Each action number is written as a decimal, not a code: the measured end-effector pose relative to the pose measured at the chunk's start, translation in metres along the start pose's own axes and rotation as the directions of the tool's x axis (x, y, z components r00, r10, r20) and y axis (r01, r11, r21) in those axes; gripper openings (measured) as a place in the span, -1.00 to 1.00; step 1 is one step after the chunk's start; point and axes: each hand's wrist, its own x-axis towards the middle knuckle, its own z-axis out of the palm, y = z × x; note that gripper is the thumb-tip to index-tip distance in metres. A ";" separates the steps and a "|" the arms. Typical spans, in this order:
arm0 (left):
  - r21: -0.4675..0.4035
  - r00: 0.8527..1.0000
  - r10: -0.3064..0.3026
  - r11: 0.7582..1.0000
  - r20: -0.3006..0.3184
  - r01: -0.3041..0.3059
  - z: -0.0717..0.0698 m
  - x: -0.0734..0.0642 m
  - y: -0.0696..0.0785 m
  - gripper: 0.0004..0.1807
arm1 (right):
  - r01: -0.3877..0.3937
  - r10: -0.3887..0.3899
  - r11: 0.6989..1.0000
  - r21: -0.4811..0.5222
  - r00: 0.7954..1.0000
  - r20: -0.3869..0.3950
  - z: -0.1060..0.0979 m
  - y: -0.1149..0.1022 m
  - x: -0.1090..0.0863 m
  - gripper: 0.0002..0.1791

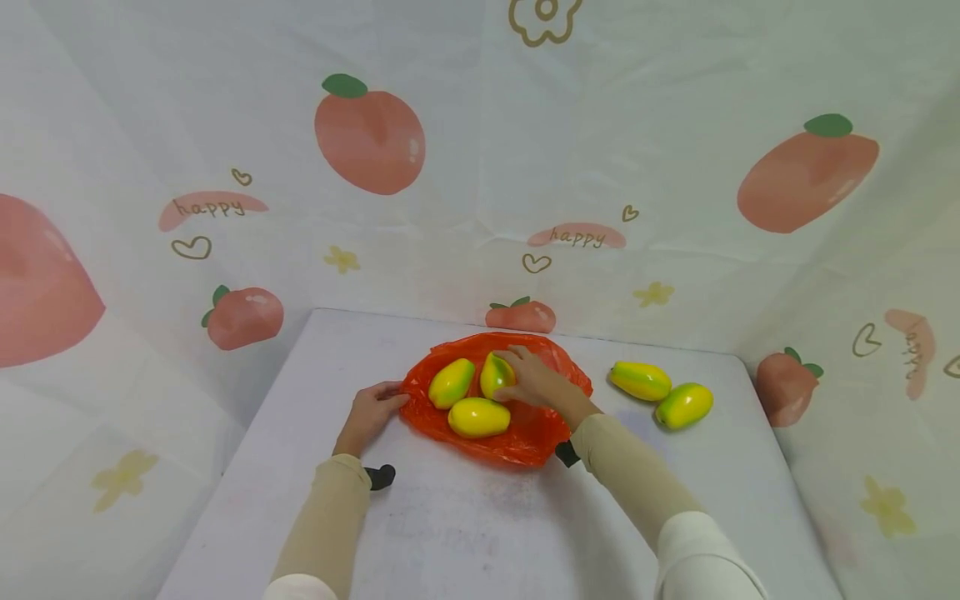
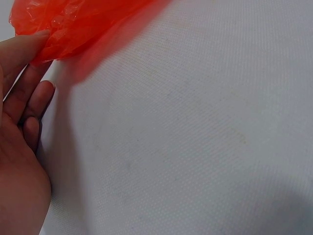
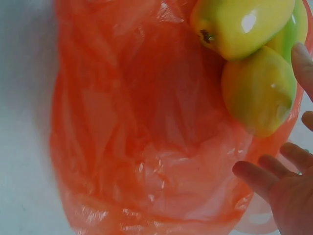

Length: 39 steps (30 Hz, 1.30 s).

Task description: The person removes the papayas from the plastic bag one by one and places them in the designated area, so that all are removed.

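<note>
Fruit [image 1: 478,417] on a red plastic bag [image 1: 528,440]

Three yellow-green pieces of fruit lay close together on the crumpled bag, which was spread over a white table [image 1: 450,533]. The left hand [image 1: 371,414] held the bag's left edge, thumb and forefinger pinching the plastic. The right hand [image 1: 536,379] reached over the bag beside the rear right fruit, its fingers spread; whether they touched it, I could not tell. Two more fruits [image 1: 640,381] lay side by side on the table, right of the bag
</note>
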 end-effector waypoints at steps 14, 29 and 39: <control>0.000 1.000 -0.030 1.000 0.006 0.030 0.001 -0.002 0.004 -0.48 | -0.062 0.062 0.998 0.020 0.998 0.005 0.005 -0.008 0.009 -0.14; -0.015 1.000 -0.025 1.000 0.005 0.025 0.000 -0.002 0.004 -0.52 | -0.073 0.073 0.997 0.028 0.997 -0.004 0.015 -0.006 0.017 -0.13; 0.009 1.000 -0.022 1.000 0.011 0.022 0.001 0.000 0.002 -0.50 | -0.068 0.068 0.997 0.048 0.998 0.001 0.017 -0.008 0.017 -0.13</control>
